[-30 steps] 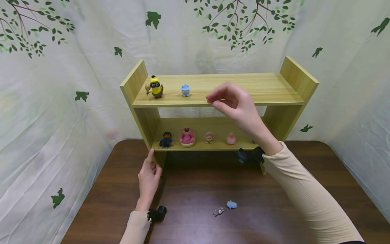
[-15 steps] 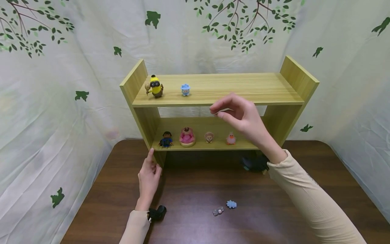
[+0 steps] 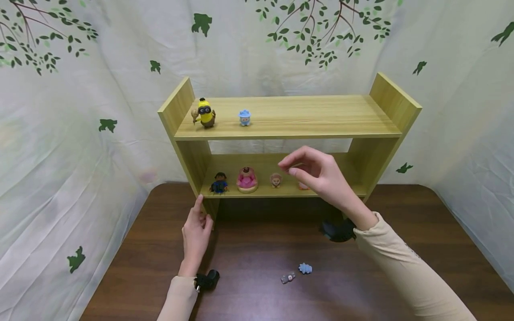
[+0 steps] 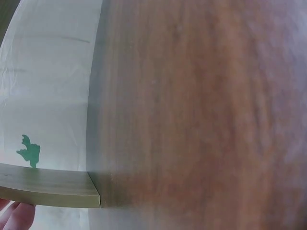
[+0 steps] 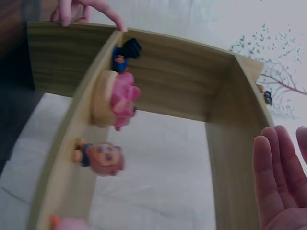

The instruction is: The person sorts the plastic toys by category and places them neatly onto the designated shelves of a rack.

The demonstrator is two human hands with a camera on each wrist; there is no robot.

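Observation:
A two-tier wooden shelf [image 3: 289,136] stands on the table. My left hand [image 3: 195,234] rests at its left side panel, the index finger straight and touching the lower board's corner. My right hand [image 3: 321,176] hovers in front of the lower tier, fingers gently bent, with nothing seen between fingers and thumb. On that tier are a figure in blue [image 3: 219,183], a pink bear [image 3: 246,180], a small figure with a tan head [image 3: 275,180] and a pink chick [image 3: 304,186], partly hidden by the right hand. The upper tier bears a yellow minion [image 3: 206,114] and a small light-blue figure [image 3: 244,118].
On the brown table [image 3: 249,249] lie a small grey figure [image 3: 288,277] and a small blue figure [image 3: 305,268], in front of the shelf. A pale cloth [image 3: 100,156] printed with leaves hangs behind and at both sides.
My right hand has come down from the upper board's front edge to the lower tier, now covering part of the pink chick. The left hand stays put.

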